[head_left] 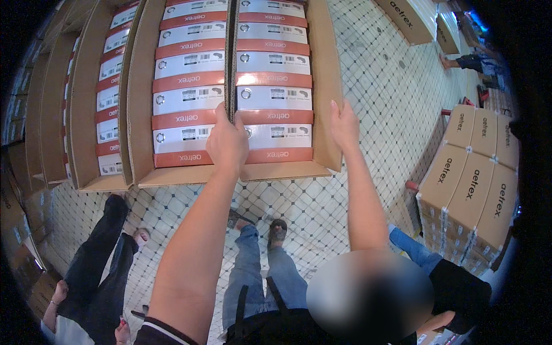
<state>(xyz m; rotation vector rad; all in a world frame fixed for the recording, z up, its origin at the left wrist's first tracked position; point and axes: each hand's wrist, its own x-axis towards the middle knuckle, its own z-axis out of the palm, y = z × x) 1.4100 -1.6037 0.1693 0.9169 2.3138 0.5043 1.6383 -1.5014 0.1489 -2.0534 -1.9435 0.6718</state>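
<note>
Head view: open carton (144, 115) of white-and-orange boxes (276, 98) at 12 o'clock. Left hand (227, 141) clamps its centre divider, right hand (344, 123) grips the right flap. Flap could buckle; carton might tip onto the tiled floor (374, 80).

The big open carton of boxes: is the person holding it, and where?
Yes. The left hand grips the center divider of the open carton; the right hand grips its right side wall.
</note>
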